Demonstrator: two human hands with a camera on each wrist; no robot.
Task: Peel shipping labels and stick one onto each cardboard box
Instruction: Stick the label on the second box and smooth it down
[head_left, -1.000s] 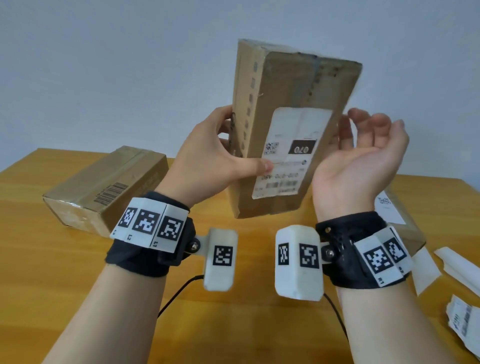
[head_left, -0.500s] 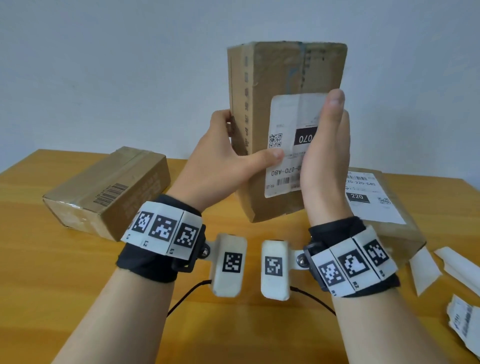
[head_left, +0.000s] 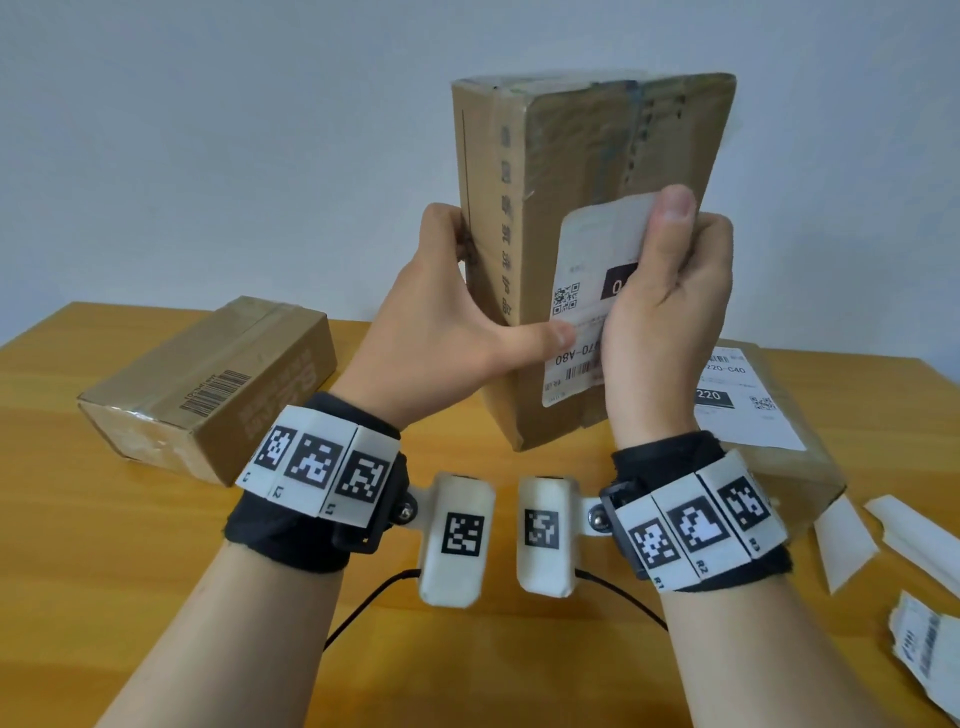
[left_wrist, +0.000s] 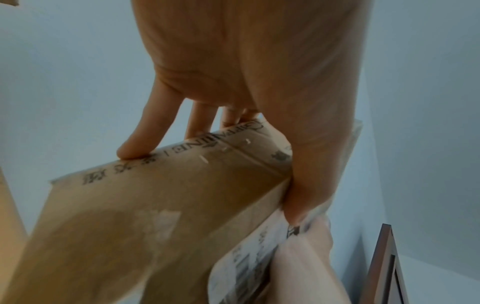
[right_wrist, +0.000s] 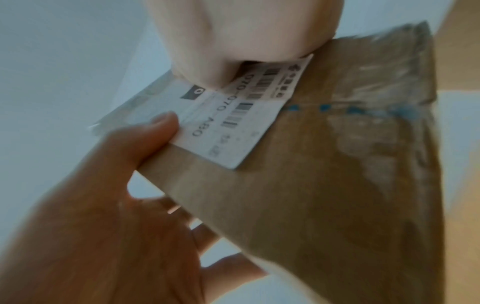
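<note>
The left hand (head_left: 441, 332) is gripping the raised box (head_left: 582, 171) by its long edge, thumb across the front, holding it upright above the counter (head_left: 130, 571). The right hand (head_left: 670, 306) is curling over the label (head_left: 597, 244), thumb pressing its top edge flat. That box looks light and stiff, easy to steady by the edges. The label is thin and floppy, likely to wrinkle, so pressing outward from the middle seems wise.

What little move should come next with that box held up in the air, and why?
Probably slide the right hand down the label to finish pressing it flat. The left hand holds the box upright, thumb on the label's edge, and the right hand lies across the label, whose lower part shows below it.
</note>
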